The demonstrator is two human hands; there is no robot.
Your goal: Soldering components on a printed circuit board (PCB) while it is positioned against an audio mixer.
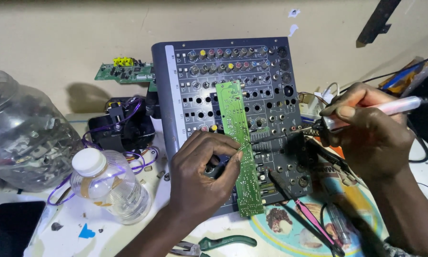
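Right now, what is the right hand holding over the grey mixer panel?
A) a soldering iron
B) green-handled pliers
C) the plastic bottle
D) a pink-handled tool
A: the right hand grips a soldering iron with a pale handle, its tip aimed toward the long green circuit board that the left hand steadies.

Plain beige wall (56, 33) behind workbench (71, 228)

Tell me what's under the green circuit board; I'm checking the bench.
The green circuit board lies on a grey mixer panel with knobs and holes; what's beneath the board is covered.
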